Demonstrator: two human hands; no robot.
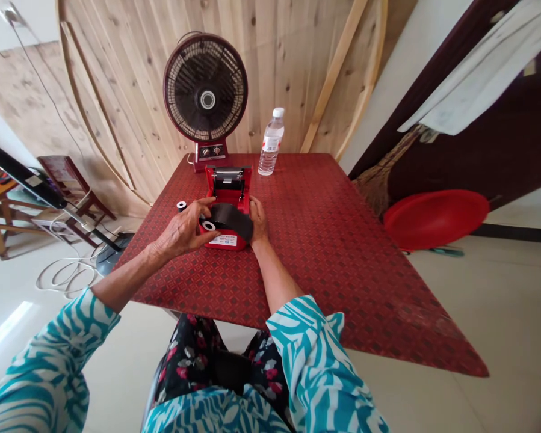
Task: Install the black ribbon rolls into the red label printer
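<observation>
A small red printer (225, 242) with its lid raised sits on the table in front of me. My left hand (186, 228) pinches a black ribbon roll (208, 226) with a white core, just over the printer's near left part. From this roll a wide black ribbon (234, 220) curves across to the right, over the printer's front. My right hand (258, 219) is wrapped against the printer's right side, close to the ribbon's end; whether it also touches the ribbon I cannot tell. Left of the printer stands another small black roll with a white core (181, 206).
The table (315, 240) has a red patterned cover. Toward its back are a fan (206, 90) and a water bottle (271, 143). A red basin (437, 219) and a straw broom (383, 174) are on the right; loose cable (67, 273) lies on the floor at left.
</observation>
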